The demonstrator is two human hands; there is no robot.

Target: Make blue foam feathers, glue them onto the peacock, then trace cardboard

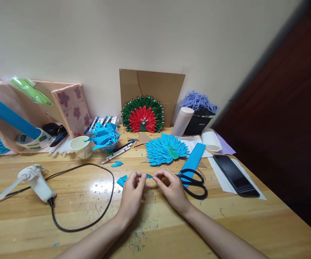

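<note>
Between my two hands is a small blue paper petal [149, 176]. My left hand [134, 189] pinches one end of it, and my right hand [170, 187] pinches the other, just above the table. Some blue paper pieces [121, 180] lie beside my left hand. Black-handled scissors [194, 183] rest to the right of my right hand, partly over a blue paper strip [195, 158]. Behind my hands lies a blue petal-covered peacock [163, 149] with a green body. Two loose blue petals [117, 164] sit left of it.
A white glue gun [38, 183] with a looping black cord [112, 194] lies at left. A paper cup [81, 147] stands near a bowl of blue scraps [104, 138]. A red and green peacock [143, 117] leans on cardboard [155, 84]. At right lies a phone [235, 176].
</note>
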